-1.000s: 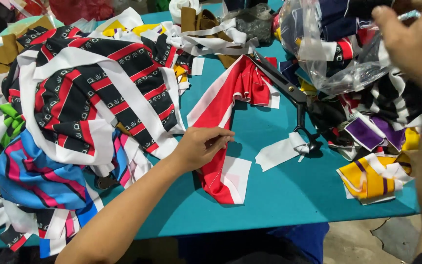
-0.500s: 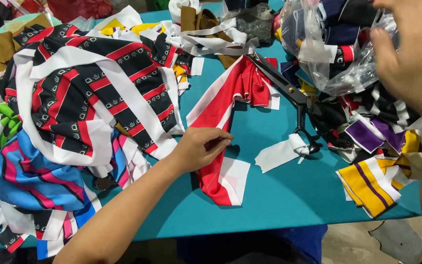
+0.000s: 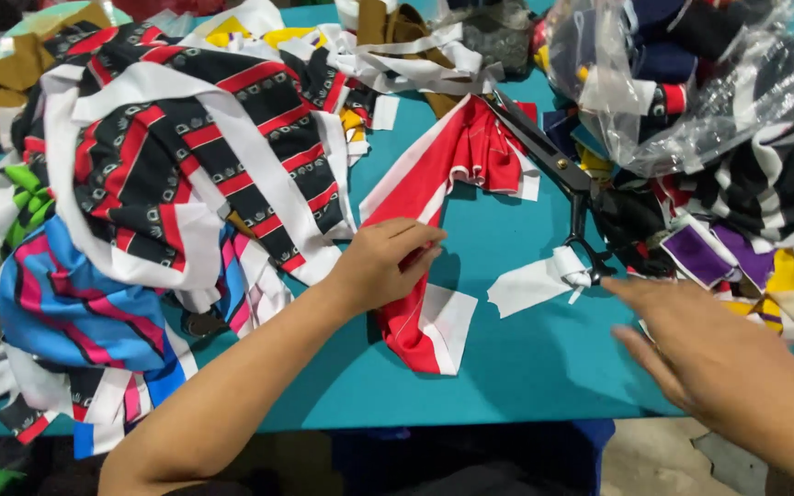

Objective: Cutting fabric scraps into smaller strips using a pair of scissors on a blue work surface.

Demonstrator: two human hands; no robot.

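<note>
Red-and-white fabric strip (image 3: pixel 434 266) pinned by left hand (image 3: pixel 383 266), fingers curled on it.
Right hand (image 3: pixel 709 358) open, empty, beside scissors (image 3: pixel 558 170); take handles squarely, keep strip flat.

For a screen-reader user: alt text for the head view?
A left hand pins a red-and-white fabric piece on a teal table, while the right hand reaches toward black scissors. Piles of striped fabric scraps surround them.

Left hand (image 3: pixel 383 266) fingers curled, seemingly pinching; right hand (image 3: pixel 705 354) flat, fingers extended, reaching forward.
</note>
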